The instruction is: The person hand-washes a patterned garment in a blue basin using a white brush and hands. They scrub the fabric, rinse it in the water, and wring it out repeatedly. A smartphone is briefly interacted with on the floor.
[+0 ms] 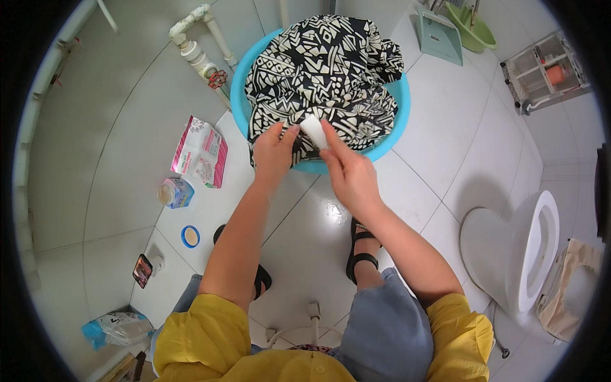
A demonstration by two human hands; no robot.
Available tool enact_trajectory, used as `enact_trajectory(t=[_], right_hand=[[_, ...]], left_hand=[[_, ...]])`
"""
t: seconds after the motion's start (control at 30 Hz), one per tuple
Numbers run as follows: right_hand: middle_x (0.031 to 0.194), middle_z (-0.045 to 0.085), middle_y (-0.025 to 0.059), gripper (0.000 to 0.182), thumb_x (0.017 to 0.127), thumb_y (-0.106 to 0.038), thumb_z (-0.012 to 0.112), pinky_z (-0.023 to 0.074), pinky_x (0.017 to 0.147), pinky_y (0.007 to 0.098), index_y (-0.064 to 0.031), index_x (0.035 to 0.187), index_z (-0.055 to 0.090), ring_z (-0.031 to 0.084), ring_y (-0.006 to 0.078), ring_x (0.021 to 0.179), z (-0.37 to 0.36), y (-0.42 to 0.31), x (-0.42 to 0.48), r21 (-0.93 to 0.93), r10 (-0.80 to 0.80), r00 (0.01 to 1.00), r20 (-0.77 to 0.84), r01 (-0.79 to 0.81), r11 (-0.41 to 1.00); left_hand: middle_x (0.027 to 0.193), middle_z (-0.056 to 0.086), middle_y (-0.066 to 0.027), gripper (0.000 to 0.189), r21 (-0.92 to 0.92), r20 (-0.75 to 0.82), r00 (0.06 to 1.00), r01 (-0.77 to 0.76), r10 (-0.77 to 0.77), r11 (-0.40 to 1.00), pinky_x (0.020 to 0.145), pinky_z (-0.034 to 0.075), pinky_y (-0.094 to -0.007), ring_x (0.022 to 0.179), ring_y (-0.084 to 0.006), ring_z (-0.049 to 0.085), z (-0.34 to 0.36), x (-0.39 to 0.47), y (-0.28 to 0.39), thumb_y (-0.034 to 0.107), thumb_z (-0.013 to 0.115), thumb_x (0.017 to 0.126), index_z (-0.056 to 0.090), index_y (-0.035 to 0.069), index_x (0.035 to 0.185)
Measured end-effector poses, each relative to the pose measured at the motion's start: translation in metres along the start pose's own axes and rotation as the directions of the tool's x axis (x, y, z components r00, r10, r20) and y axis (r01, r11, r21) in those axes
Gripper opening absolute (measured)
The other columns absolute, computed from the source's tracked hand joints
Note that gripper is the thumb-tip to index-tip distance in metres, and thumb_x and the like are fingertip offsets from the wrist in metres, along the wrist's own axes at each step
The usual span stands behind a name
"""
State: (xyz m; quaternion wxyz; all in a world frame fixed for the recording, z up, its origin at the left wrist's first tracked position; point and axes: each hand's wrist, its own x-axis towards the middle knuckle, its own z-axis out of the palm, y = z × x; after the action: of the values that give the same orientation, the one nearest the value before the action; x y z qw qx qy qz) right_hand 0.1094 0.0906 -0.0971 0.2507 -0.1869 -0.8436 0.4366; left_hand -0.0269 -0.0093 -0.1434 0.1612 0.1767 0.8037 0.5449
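A black-and-white patterned cloth [320, 67] is heaped in a round blue plastic basin [403, 112] on the floor. At the basin's near rim, my left hand [273, 153] grips an edge of the cloth between thumb and fingers. My right hand [352, 174] holds a small white block [314, 130], perhaps a bar of soap, against or just over the cloth beside my left thumb. Part of the cloth hangs over the rim near my left hand. My right fingers partly hide the block's lower end.
Left of the basin lie a torn packet [200, 152], an uncapped jar [176, 192], its blue lid [190, 236] and a propped phone [142, 270]. A pipe with a red valve [217, 79] runs along the wall. At right stand a toilet [506, 253] and a dustpan [439, 36].
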Motion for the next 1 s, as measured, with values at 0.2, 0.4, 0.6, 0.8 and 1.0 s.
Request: enact_trajectory(t=[0.2,0.4,0.6,0.8,1.0], right_hand=[[0.064,0.061,0.0188,0.041,0.091,-0.019,0.054,0.0476,0.054,0.0456,-0.0108,0.131,0.052,0.061,0.0369,0.058,0.010,0.019,0.020,-0.339,0.122,0.991,0.063,-0.094,0.936],[0.066,0.062,0.0199,0.043,0.091,-0.016,0.052,0.0481,0.054,0.0476,-0.0130,0.133,0.049,0.061,0.0386,0.059,0.017,0.019,0.061,-0.588,0.149,0.978,0.147,-0.035,0.808],[0.066,0.062,0.0205,0.044,0.090,-0.018,0.054,0.0482,0.054,0.0475,-0.0153,0.134,0.050,0.061,0.0377,0.058,0.013,0.005,0.000,-0.464,0.155,0.954,0.257,-0.019,0.886],[0.061,0.061,0.0169,0.039,0.089,-0.017,0.055,0.0459,0.048,0.0452,-0.0119,0.128,0.054,0.061,0.0337,0.054,0.011,0.012,0.027,-0.609,0.061,0.985,0.159,0.050,0.791],[0.066,0.063,0.0166,0.048,0.085,-0.010,0.058,0.0487,0.052,0.0445,-0.0169,0.132,0.052,0.063,0.0333,0.058,-0.029,0.052,0.045,-0.740,0.299,0.949,0.101,-0.130,0.660]], left_hand=[[0.082,0.060,0.0023,0.016,-0.553,0.092,0.961,0.267,-0.261,0.789,0.061,0.041,-0.0211,0.070,-0.0056,0.052,0.018,-0.008,-0.010,0.017,0.055,0.094,0.062,0.002,0.095],[0.075,0.056,0.0024,0.016,-0.477,0.039,0.959,0.264,-0.279,0.838,0.060,0.039,-0.0232,0.066,-0.0063,0.048,0.035,-0.015,-0.005,0.016,0.055,0.093,0.060,0.000,0.092],[0.081,0.059,-0.0008,0.015,-0.367,0.082,0.961,0.276,-0.265,0.888,0.064,0.041,-0.0262,0.071,-0.0091,0.050,0.027,-0.012,-0.023,0.009,0.053,0.090,0.060,0.000,0.098],[0.089,0.065,-0.0071,0.023,-0.181,0.101,0.993,0.083,-0.066,0.980,0.071,0.045,-0.0267,0.078,-0.0109,0.056,0.028,-0.024,-0.024,0.006,0.052,0.089,0.062,0.001,0.108],[0.095,0.066,-0.0115,0.019,0.112,0.046,0.908,-0.419,0.417,0.901,0.073,0.049,-0.0388,0.086,-0.0316,0.060,0.047,-0.041,-0.023,0.007,0.057,0.085,0.064,0.003,0.102]])
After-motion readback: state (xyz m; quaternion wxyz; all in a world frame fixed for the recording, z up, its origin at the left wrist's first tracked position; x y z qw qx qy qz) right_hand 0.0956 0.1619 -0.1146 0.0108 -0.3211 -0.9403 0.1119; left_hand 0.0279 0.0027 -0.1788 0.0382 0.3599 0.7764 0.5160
